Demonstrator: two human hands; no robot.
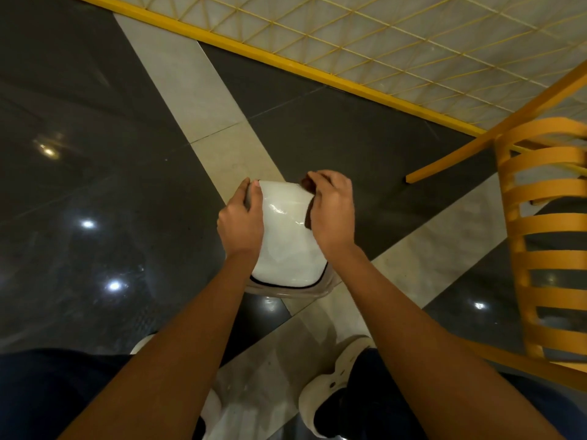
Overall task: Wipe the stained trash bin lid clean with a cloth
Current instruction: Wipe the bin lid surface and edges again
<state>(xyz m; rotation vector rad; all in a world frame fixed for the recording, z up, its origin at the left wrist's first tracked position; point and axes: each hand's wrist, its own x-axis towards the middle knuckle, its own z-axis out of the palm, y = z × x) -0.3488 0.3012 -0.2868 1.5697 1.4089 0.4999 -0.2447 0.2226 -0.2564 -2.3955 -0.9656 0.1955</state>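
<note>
A small bin with a glossy white lid (286, 239) stands on the floor straight below me. My left hand (242, 222) grips the lid's left side, thumb on top. My right hand (330, 211) is closed on a dark brown cloth (307, 198) pressed against the lid's upper right edge. Only small parts of the cloth show under my fingers. A clear bag rim (286, 292) sticks out below the lid's near edge.
The floor is dark polished tile with pale stripes (203, 90). An orange slatted chair (549, 236) stands close on the right. A yellow-framed mesh panel (381, 42) runs across the back. My white shoes (330, 389) are just below the bin.
</note>
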